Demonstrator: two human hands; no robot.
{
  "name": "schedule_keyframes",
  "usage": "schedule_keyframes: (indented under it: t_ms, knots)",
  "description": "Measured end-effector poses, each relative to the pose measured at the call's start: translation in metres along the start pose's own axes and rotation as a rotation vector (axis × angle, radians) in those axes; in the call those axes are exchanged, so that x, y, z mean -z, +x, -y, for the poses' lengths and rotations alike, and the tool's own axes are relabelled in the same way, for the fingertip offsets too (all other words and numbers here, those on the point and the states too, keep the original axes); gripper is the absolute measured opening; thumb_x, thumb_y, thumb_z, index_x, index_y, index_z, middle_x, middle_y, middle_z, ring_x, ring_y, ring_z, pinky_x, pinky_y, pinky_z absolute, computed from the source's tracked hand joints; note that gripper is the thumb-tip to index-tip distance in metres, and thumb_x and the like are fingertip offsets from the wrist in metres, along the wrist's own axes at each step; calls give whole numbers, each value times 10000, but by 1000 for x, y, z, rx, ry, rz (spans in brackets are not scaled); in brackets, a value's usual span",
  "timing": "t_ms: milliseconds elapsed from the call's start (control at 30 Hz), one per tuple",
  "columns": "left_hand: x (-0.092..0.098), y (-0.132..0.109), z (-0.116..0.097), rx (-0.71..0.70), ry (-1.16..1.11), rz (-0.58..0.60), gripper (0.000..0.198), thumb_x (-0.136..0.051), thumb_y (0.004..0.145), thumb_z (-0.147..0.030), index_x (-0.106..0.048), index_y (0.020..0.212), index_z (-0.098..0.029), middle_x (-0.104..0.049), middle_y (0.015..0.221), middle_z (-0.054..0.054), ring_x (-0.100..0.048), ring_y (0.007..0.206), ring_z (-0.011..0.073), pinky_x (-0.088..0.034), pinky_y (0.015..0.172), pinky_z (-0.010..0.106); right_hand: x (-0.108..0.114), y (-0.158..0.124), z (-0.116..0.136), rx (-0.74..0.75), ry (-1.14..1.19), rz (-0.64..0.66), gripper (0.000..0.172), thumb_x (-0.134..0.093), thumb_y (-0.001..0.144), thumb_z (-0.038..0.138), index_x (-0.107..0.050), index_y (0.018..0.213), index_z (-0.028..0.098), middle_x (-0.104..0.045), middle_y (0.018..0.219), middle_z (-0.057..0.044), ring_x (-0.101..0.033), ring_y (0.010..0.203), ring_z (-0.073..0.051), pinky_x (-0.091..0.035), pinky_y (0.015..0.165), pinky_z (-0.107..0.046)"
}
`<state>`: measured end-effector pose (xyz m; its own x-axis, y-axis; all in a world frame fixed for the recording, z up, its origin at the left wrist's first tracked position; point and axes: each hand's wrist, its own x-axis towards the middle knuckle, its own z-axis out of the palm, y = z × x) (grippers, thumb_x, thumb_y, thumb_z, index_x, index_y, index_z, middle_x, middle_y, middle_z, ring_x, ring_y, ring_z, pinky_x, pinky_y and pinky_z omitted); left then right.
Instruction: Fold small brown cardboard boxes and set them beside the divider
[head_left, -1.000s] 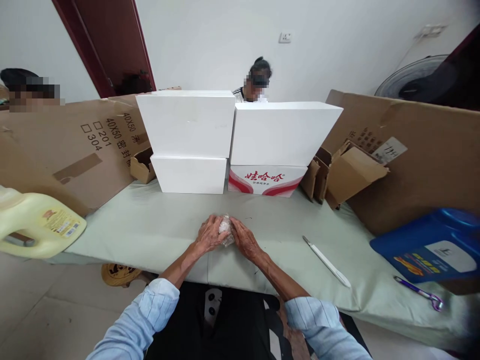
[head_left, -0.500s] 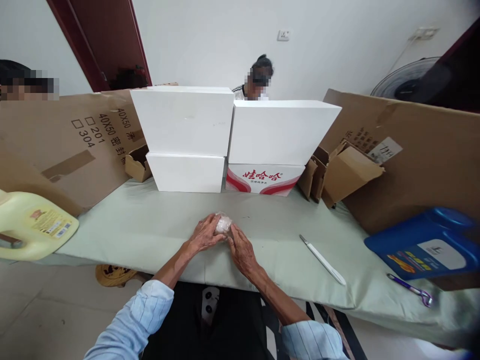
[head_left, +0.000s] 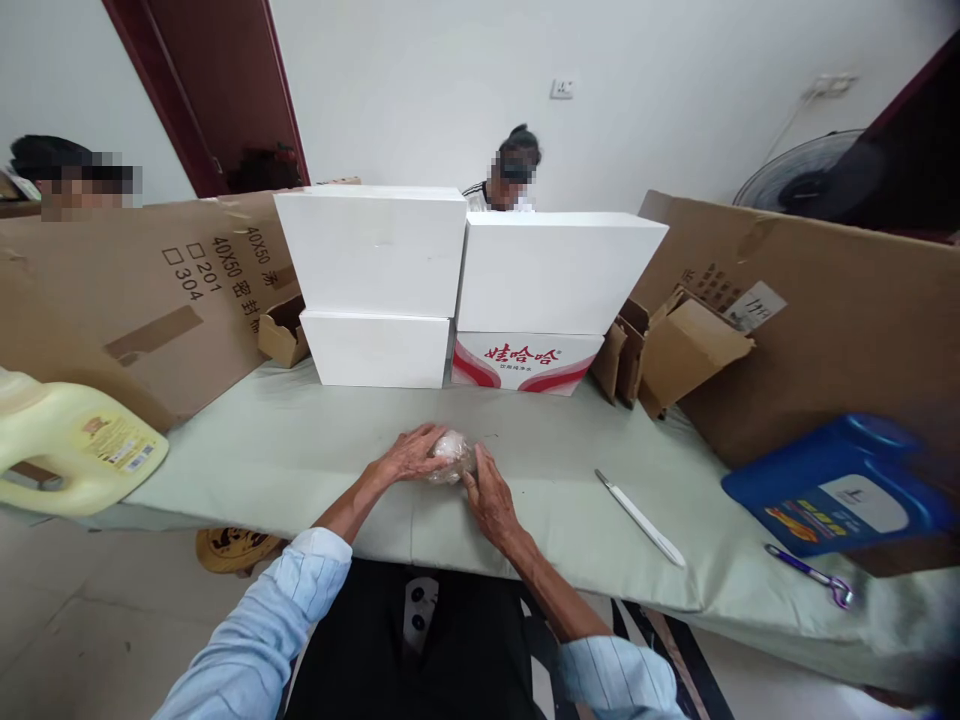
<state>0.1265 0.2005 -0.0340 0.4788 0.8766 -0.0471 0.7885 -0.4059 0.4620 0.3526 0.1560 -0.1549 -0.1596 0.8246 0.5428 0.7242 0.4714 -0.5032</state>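
Observation:
A small whitish lump wrapped in clear plastic film (head_left: 452,457) rests on the pale green table cover (head_left: 300,450) near the front edge. My left hand (head_left: 409,455) curls round its left side with fingers bent over it. My right hand (head_left: 489,492) presses its fingers against the lump's right and near side. Both hands hold the wrapped lump between them.
Stacked white boxes (head_left: 375,250) and a red-and-white carton (head_left: 525,360) stand at the back, with a person behind them. Cardboard sheets (head_left: 840,310) flank both sides. A white knife (head_left: 639,517), a blue jug (head_left: 840,490), a purple peeler (head_left: 810,573) and a yellow jug (head_left: 75,450) lie around.
My hands have turned the wrapped lump between them; the right hand has slid lower and nearer, so more of the lump shows on top.

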Motion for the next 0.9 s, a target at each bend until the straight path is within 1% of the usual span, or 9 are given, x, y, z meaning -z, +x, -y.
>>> schedule_keyframes:
  t_ms: [100,233,400,500,600,633,700,800,900]
  knots:
    - [-10,-1,1,-1,-23,-12,660,-597,1005,-510,-453,1602,-266,-511,1636,147,-482,1520,335,-432,1220,522,-4,-17,6,-66,-10,-43,616,-391,1134,383,-333,1704,156,-583,1576,-227,-583,1467,-330,-551,1171,-572]
    - [-30,-5,-1,54,-37,-74,667,-562,1026,-488,-397,1619,-229,-488,1609,183,-487,1498,352,-424,1218,541,-13,-24,18,-73,24,-29,604,-372,1138,346,-319,1720,194,-556,1620,-187,-558,1496,-300,-527,1208,-541]
    - [-48,-5,-10,130,-45,-127,639,-566,1028,-516,-431,1586,-236,-491,1583,191,-509,1463,378,-419,1211,572,-23,-20,22,6,-31,0,754,-531,1083,386,-257,1734,123,-459,1671,-267,-479,1551,-380,-480,1227,-617]
    - [-45,-2,-8,157,-56,-148,674,-605,998,-592,-483,1552,-229,-420,1654,213,-423,1537,423,-373,1239,624,-24,-20,17,33,-89,5,832,-626,1045,453,-279,1722,116,-483,1645,-291,-531,1504,-407,-508,1194,-629]
    - [-30,3,6,141,-89,-149,710,-641,958,-663,-535,1517,-238,-298,1761,190,-272,1634,436,-317,1283,637,-21,-18,13,48,-116,-4,782,-625,1049,459,-330,1703,148,-517,1626,-270,-558,1484,-389,-527,1179,-614]
    - [-25,4,12,127,-106,-143,738,-642,955,-667,-523,1537,-230,-281,1777,186,-256,1647,426,-317,1294,622,-19,-17,13,55,-118,-1,767,-622,1050,452,-342,1698,152,-514,1631,-266,-552,1490,-387,-526,1181,-615]
    - [-19,6,22,83,-147,-121,793,-643,958,-640,-468,1599,-206,-332,1765,186,-316,1638,385,-347,1302,556,-15,-14,11,77,-112,20,751,-621,1050,428,-350,1693,150,-494,1649,-261,-532,1508,-388,-514,1195,-619]
    - [-26,8,29,12,-197,-107,788,-629,975,-568,-435,1636,-185,-445,1712,173,-418,1593,325,-365,1310,470,-12,-10,8,119,-85,74,748,-610,1050,368,-324,1704,145,-446,1683,-258,-493,1541,-384,-484,1228,-620]
    - [-45,7,27,6,-228,-150,748,-556,1018,-531,-405,1652,-162,-440,1710,180,-404,1598,321,-320,1336,480,-14,-7,3,159,-51,103,758,-589,1043,286,-276,1720,149,-427,1695,-258,-465,1563,-372,-457,1251,-623]
